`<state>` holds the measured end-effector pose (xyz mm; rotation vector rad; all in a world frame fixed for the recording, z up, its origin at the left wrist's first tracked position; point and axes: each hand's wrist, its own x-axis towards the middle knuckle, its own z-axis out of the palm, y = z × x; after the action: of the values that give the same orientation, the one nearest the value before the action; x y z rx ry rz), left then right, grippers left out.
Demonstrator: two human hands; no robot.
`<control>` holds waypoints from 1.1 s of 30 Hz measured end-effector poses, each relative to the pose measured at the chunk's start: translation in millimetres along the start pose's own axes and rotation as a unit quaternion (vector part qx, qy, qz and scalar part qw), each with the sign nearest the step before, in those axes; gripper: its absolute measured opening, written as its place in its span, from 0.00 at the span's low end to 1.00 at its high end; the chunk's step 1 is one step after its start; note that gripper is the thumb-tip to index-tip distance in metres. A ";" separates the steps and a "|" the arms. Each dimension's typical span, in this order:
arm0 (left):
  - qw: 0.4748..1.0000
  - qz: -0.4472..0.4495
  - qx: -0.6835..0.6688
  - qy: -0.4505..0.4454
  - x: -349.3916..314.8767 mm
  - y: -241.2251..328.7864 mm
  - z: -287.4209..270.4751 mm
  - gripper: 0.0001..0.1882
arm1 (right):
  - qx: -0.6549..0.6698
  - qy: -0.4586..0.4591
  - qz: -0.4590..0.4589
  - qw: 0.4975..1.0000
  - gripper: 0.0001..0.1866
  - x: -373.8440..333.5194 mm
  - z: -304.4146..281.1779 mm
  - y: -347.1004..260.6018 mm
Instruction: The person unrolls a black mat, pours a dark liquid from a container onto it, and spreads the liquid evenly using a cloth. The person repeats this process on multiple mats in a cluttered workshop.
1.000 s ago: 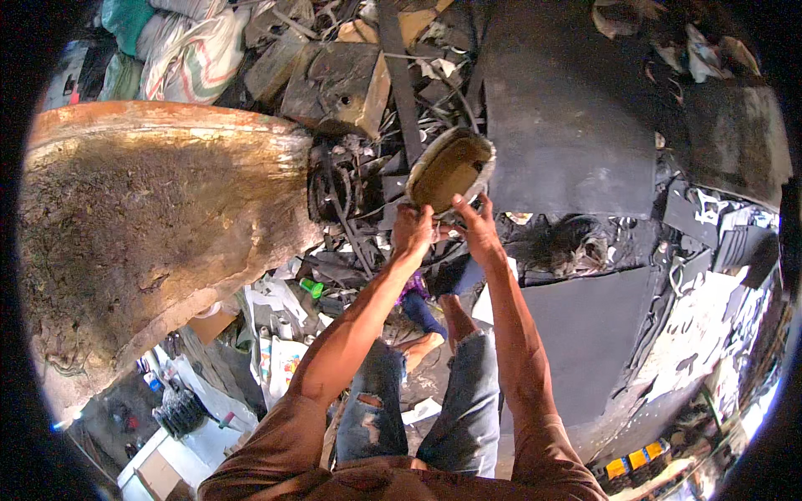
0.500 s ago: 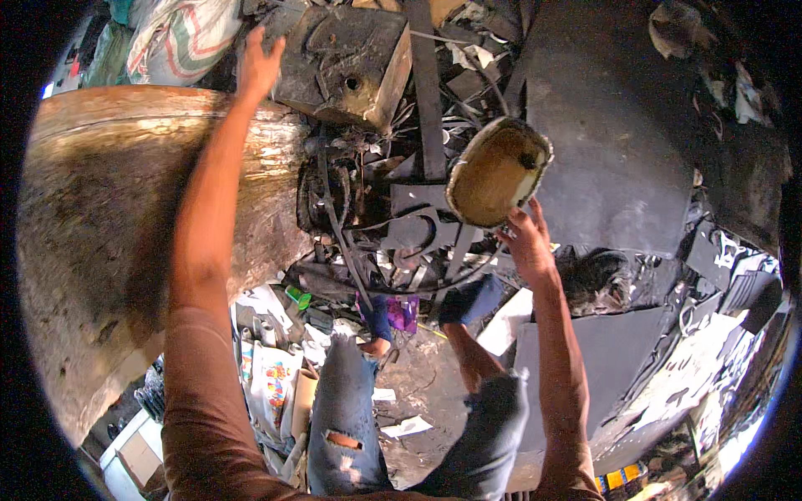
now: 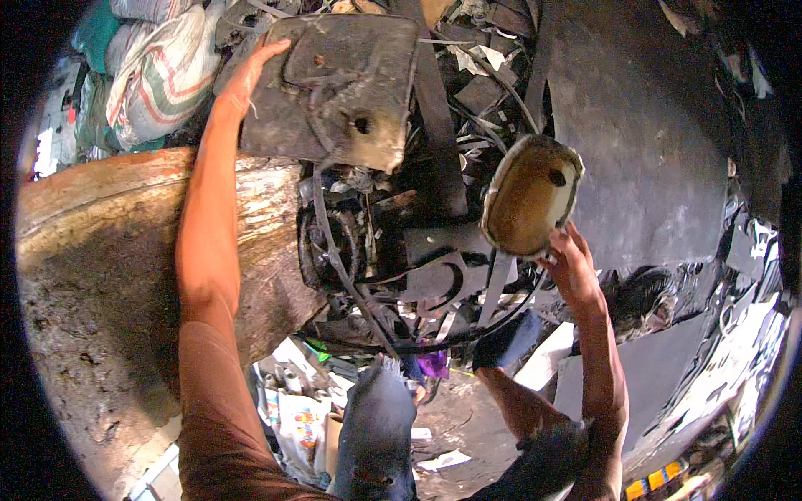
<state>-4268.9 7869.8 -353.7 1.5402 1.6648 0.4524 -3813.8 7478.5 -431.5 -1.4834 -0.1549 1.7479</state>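
Observation:
My left hand (image 3: 251, 73) is at the left edge of a blackened, flat-sided box (image 3: 347, 79), fingers stretched along its upper left side and gripping that edge. The box has a round hole near its lower right and a worn, paler corner. In my right hand (image 3: 574, 265) is a shallow oval container (image 3: 528, 200) with a rough pale rim, held by its lower right edge. Its inside is brown, with a dark spot near the upper right. The thumb and fingertips are at the rim, partly hidden behind it.
A large worn wooden block (image 3: 125, 275) stands at the left, with striped woven sacks (image 3: 171, 79) behind it. Dark sheets (image 3: 639, 142) lie at the right. Black strips and scraps (image 3: 434, 280) cover the middle. Below are my knees and a printed bag (image 3: 298, 424).
My left hand has come down from spread fingers onto the box's left edge, and the box has tilted so its side no longer shows. The oval container stays in my right hand, slightly shifted.

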 end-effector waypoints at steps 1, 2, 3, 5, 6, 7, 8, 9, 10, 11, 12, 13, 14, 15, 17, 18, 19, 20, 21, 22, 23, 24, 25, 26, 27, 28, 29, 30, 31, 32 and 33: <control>0.999 0.031 -0.001 0.018 -13.9 13.5 5.7 0.42 | 0.009 0.010 0.003 1.000 0.45 1.4 1.2 1.9; 0.998 0.055 -0.004 0.029 -23.1 27.2 11.7 0.46 | 0.010 -0.013 0.010 1.000 0.45 0.1 10.0 -5.4; 0.997 0.074 -0.008 0.035 -34.1 37.3 16.9 0.49 | -0.004 -0.012 0.005 1.000 0.45 4.9 12.6 -4.5; 0.999 0.042 -0.001 0.027 -38.6 45.1 15.8 0.49 | -0.032 -0.006 -0.008 0.999 0.46 19.3 9.9 2.4; 0.998 0.046 -0.004 0.033 -52.2 62.2 25.6 0.47 | -0.057 -0.013 -0.024 0.998 0.46 21.6 10.4 -5.8; 0.998 0.045 -0.002 0.041 -64.5 70.9 32.1 0.46 | -0.080 -0.024 -0.034 0.996 0.46 24.2 14.8 -7.0; 0.994 0.079 -0.028 0.076 -68.5 73.2 42.6 0.37 | -0.104 -0.034 -0.044 0.993 0.47 25.1 16.5 -7.0; 0.991 0.092 -0.056 0.078 -71.3 76.3 53.3 0.35 | -0.101 -0.029 -0.045 0.993 0.47 25.4 13.9 -7.0; 0.988 0.105 -0.084 0.080 -74.3 79.3 63.9 0.32 | -0.098 -0.024 -0.046 0.994 0.47 25.4 9.9 -4.9; 0.983 0.118 -0.112 0.081 -77.1 82.4 74.5 0.29 | -0.096 -0.019 -0.047 0.994 0.47 26.0 3.9 -0.7; 0.980 0.147 -0.073 0.109 -83.6 97.6 90.1 0.26 | -0.071 0.015 -0.043 0.996 0.48 33.3 -11.6 9.2; 0.981 0.142 -0.070 0.113 -90.1 104.6 100.6 0.26 | -0.066 0.010 -0.043 0.997 0.49 35.6 -22.4 8.3; 0.981 0.136 -0.067 0.118 -97.0 110.7 111.2 0.26 | -0.062 0.005 -0.042 0.997 0.49 36.6 -34.8 6.9; 0.981 0.132 -0.061 0.128 -102.4 115.1 115.7 0.26 | -0.059 -0.006 -0.043 0.997 0.50 36.7 -40.6 3.4; 0.982 0.122 -0.055 0.135 -102.3 113.5 119.5 0.27 | -0.051 -0.030 -0.051 0.997 0.49 34.7 -53.2 -3.7; 0.981 0.117 -0.056 0.142 -99.7 112.5 114.0 0.27 | -0.057 -0.051 -0.059 0.995 0.48 44.2 -60.0 -4.4; 0.981 0.113 -0.058 0.147 -91.3 109.3 109.3 0.28 | -0.062 -0.070 -0.069 0.993 0.48 56.9 -69.0 -4.4; 0.983 0.125 -0.073 0.116 -81.6 104.6 101.7 0.29 | -0.064 -0.092 -0.062 0.992 0.44 67.7 -78.3 -3.8; 0.984 0.118 -0.069 0.114 -81.8 106.9 103.9 0.30 | -0.045 -0.067 -0.078 0.994 0.42 71.9 -84.0 -0.5; 0.985 0.111 -0.065 0.111 -81.3 109.4 106.0 0.31 | -0.026 -0.042 -0.094 0.994 0.39 74.0 -89.5 4.5; 0.987 0.105 -0.062 0.109 -81.0 112.0 107.1 0.32 | -0.007 -0.016 -0.110 0.994 0.37 75.3 -95.5 8.6; 0.984 0.077 -0.107 0.117 -60.8 83.6 88.8 0.35 | -0.002 -0.033 -0.124 0.992 0.34 79.2 -89.0 15.6; 0.982 0.103 -0.140 0.070 -59.7 85.0 92.0 0.35 | -0.002 -0.032 -0.147 0.989 0.33 74.1 -95.2 20.2; 0.976 0.129 -0.172 0.020 -58.2 87.2 94.9 0.35 | -0.003 -0.029 -0.170 0.985 0.33 68.2 -101.9 24.3; 0.967 0.151 -0.203 -0.029 -58.2 84.7 99.4 0.36 | -0.005 -0.027 -0.189 0.982 0.32 62.8 -108.0 29.8; 0.975 0.188 -0.108 0.042 -48.3 69.2 95.6 0.36 | 0.013 -0.032 -0.187 0.982 0.32 62.1 -105.4 33.3; 0.978 0.169 -0.073 0.096 -9.8 17.0 23.3 0.36 | 0.042 -0.085 -0.182 0.979 0.33 72.6 -68.3 37.1; 0.977 0.157 -0.127 0.069 -1.0 9.3 46.0 0.38 | 0.055 -0.065 -0.177 0.980 0.34 71.8 -83.1 41.6; 0.973 0.148 -0.168 0.052 1.9 12.8 53.6 0.41 | 0.071 -0.058 -0.176 0.980 0.35 64.2 -85.7 33.6; 0.973 0.135 -0.181 0.042 1.9 14.8 59.9 0.41 | 0.056 0.029 -0.186 0.981 0.38 52.4 -82.4 37.0; 0.971 0.135 -0.194 0.037 3.6 15.0 61.8 0.41 | 0.085 0.064 -0.207 0.973 0.36 57.0 -99.0 45.5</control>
<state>-4212.4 7860.3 -381.6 1.4667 1.3221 0.9318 -3748.8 7445.8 -530.6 -1.3219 -0.2238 1.2956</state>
